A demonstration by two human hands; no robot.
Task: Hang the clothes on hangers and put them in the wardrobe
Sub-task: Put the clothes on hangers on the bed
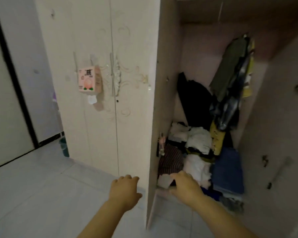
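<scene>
The clothes (196, 152) lay in a mixed heap on the bottom of the open wardrobe (193, 48), with a folded blue piece (228, 169) at the right side of the heap. Some darker garments (230, 79) hung above them. The right hand (186, 186) was at the front edge of the heap, fingers bent over a pale cloth; I could not tell if it really held it. The left hand (124, 189) was near the wardrobe's upright panel (155, 117), fingers loosely bent and holding nothing. A pink box (89, 79) hung on the closed doors (132, 48).
</scene>
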